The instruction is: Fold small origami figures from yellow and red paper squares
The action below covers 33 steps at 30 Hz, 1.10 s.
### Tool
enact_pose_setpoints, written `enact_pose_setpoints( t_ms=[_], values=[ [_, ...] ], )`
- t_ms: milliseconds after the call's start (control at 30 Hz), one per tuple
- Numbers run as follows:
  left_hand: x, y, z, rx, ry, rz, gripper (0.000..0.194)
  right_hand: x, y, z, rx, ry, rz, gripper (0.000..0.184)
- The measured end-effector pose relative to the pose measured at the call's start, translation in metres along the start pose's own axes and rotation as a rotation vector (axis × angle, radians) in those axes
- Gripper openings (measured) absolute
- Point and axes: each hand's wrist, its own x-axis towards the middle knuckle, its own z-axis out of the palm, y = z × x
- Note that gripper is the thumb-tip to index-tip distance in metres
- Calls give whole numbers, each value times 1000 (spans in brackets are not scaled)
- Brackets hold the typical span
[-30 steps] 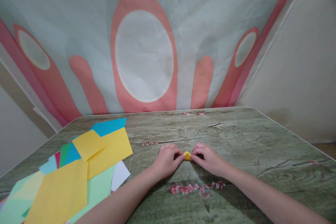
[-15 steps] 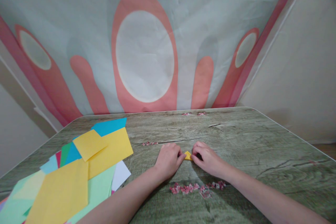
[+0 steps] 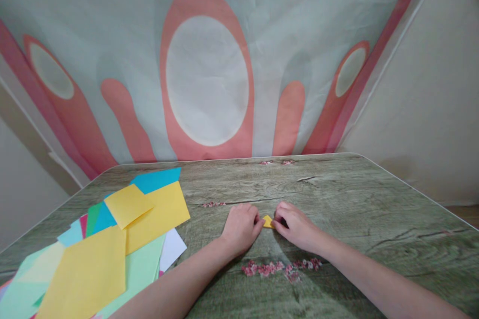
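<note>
A small folded piece of yellow paper (image 3: pixel 268 222) lies on the wood-patterned table (image 3: pixel 355 194) near its middle. My left hand (image 3: pixel 240 229) rests knuckles up just left of it, fingers curled, fingertips pressing on its left side. My right hand (image 3: pixel 295 226) mirrors it on the right, fingers curled and pinching the paper's right edge against the table. Most of the paper is hidden between the two hands.
A loose pile of coloured paper sheets (image 3: pixel 112 244), mostly yellow, mint green and blue, covers the table's left part. A grey cloth with pink ovals (image 3: pixel 205 75) hangs behind the table. A beige wall (image 3: pixel 430 109) stands at the right.
Both hands have shifted very slightly on the small yellow paper, my left fingers closing in on it a little. The paper stays in the same spot.
</note>
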Motion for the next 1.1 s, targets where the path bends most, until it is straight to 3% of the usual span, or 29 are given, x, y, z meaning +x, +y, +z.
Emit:
enact_pose_setpoints(
  t_ms=[467, 667, 867, 1100],
  values=[
    [2, 2, 0, -18, -5, -16, 16, -2, -2, 2, -17, 43, -2, 8],
    [3, 3, 0, -13, 2, -18, 15, -10, -9, 2, -122, 113, -144, 11],
    [1, 2, 3, -1, 22, -20, 14, -18, -13, 3, -340, 78, -335, 17],
    [-2, 4, -4, 55, 14, 17, 14, -18, -13, 5, -391, 3, -306, 20]
  ],
)
